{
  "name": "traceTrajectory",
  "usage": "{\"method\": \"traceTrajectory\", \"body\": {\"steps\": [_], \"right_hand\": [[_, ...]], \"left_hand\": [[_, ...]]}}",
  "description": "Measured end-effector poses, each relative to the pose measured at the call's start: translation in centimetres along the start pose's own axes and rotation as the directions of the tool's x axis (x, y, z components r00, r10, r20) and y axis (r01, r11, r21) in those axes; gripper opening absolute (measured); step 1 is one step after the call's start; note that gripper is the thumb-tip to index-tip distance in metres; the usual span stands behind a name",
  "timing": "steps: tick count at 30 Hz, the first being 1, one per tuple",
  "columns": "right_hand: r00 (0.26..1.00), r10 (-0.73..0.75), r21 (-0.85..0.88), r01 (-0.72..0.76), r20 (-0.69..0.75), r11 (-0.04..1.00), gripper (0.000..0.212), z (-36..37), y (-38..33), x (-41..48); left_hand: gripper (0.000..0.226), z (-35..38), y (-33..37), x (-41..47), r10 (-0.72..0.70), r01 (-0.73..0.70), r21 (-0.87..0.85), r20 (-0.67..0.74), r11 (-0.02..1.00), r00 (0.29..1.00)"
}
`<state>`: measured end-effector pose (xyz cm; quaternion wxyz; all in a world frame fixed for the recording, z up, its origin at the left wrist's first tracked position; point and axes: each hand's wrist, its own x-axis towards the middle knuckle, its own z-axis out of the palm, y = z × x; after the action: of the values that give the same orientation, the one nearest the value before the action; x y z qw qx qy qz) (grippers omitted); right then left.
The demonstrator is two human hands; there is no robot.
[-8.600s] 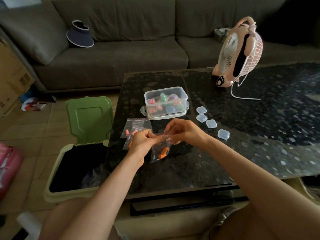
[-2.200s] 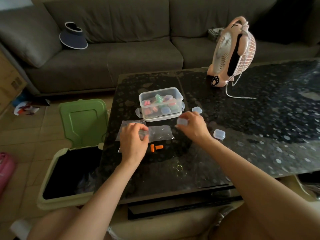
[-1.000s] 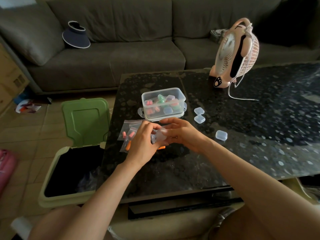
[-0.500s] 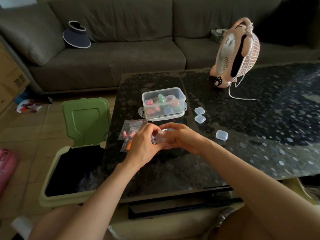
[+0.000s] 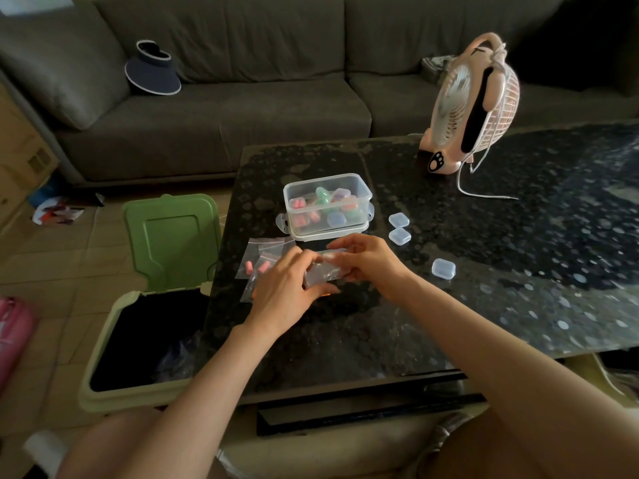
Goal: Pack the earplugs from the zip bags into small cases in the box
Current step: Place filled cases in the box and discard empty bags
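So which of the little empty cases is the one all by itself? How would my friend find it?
Start at the black table and find the clear box of colourful cases. Right of it lie two small clear cases close together. The lone case sits further right and nearer the person, apart from that pair, beside the right hand.

Grey sofa (image 5: 242,108), tiled floor (image 5: 62,271), dim light

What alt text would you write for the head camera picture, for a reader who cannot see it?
Seen from above, a person's left hand and right hand together hold a small clear case over a dark table. Behind them stands a clear box of filled cases, with zip bags of earplugs to its left and three empty cases to its right.
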<state>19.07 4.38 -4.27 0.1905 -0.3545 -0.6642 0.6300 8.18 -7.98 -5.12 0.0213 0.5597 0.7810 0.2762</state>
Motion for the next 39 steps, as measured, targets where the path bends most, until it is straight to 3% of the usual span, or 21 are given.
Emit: {"method": "traceTrajectory", "body": {"steps": [4, 6, 8, 10, 12, 13, 15, 18, 23, 27, 29, 32, 36, 39], "right_hand": [[0.999, -0.048, 0.05, 0.047, 0.0, 0.998, 0.023, 0.2, -0.2, -0.4], [0.999, -0.049, 0.198, 0.049, -0.006, 0.979, 0.021, 0.4, -0.4, -0.4], [0.998, -0.06, 0.191, 0.066, -0.038, 0.979, 0.021, 0.5, -0.3, -0.2], [0.993, -0.11, -0.159, 0.1, -0.053, 0.982, 0.015, 0.7, 0.4, 0.2], [0.989, -0.148, -0.59, 0.133, 0.022, 0.796, 0.024, 1.1, 1.6, 0.5], [0.988, -0.141, -0.7, 0.145, 0.065, 0.699, 0.031, 1.3, 2.2, 0.7], [0.987, -0.098, -0.781, 0.16, 0.127, 0.603, 0.039, 1.8, 2.9, 0.9], [0.981, -0.106, -0.821, 0.196, 0.165, 0.537, 0.032, 2.0, 3.2, 1.1], [0.981, -0.138, -0.802, 0.19, 0.135, 0.567, 0.017, 2.0, 2.9, 1.3], [0.97, -0.241, -0.557, 0.178, -0.041, 0.811, 0.011, 1.6, 1.0, 0.8], [0.963, -0.268, -0.423, 0.231, -0.03, 0.876, 0.01, 1.5, 0.2, 0.2], [0.956, -0.29, -0.458, 0.277, 0.043, 0.845, 0.011, 2.1, 0.0, -0.4], [0.939, -0.343, -0.533, 0.308, 0.035, 0.788, 0.01, 2.6, 0.2, -0.4], [0.93, -0.367, -0.584, 0.309, 0.021, 0.751, 0.013, 2.4, 0.2, -0.2]], "left_hand": [[0.039, 0.4, -0.1, 0.0, -0.004, 0.004, 0.032, 0.0, 0.999, 1.0], [0.034, 0.8, -0.8, 0.4, -0.065, 0.063, -0.051, -0.023, 0.997, 0.998], [0.033, 0.8, -1.6, 0.8, -0.13, 0.114, -0.197, -0.071, 0.974, 0.989], [0.031, 0.4, -2.1, 1.2, -0.187, 0.145, -0.32, -0.102, 0.936, 0.977], [0.033, 0.0, -2.2, 1.5, -0.243, 0.198, -0.399, -0.064, 0.895, 0.968], [0.034, 0.0, -2.4, 1.6, -0.269, 0.231, -0.428, -0.029, 0.874, 0.963], [0.035, 0.0, -2.5, 1.5, -0.315, 0.284, -0.474, 0.015, 0.834, 0.949], [0.032, 0.0, -2.9, 1.3, -0.344, 0.313, -0.527, 0.041, 0.79, 0.938], [0.03, 0.1, -3.6, 1.1, -0.353, 0.356, -0.571, 0.121, 0.74, 0.928], [0.027, 0.4, -3.8, 0.9, -0.362, 0.449, -0.588, 0.268, 0.672, 0.893], [0.027, 0.3, -3.4, 0.8, -0.346, 0.48, -0.622, 0.333, 0.619, 0.877], [0.034, 0.3, -3.1, 0.7, -0.311, 0.474, -0.67, 0.358, 0.571, 0.88], [0.049, 0.1, -2.5, 0.7, -0.252, 0.451, -0.761, 0.375, 0.467, 0.892], [0.043, 0.0, -2.2, 0.8, -0.246, 0.442, -0.798, 0.37, 0.409, 0.896]]}}
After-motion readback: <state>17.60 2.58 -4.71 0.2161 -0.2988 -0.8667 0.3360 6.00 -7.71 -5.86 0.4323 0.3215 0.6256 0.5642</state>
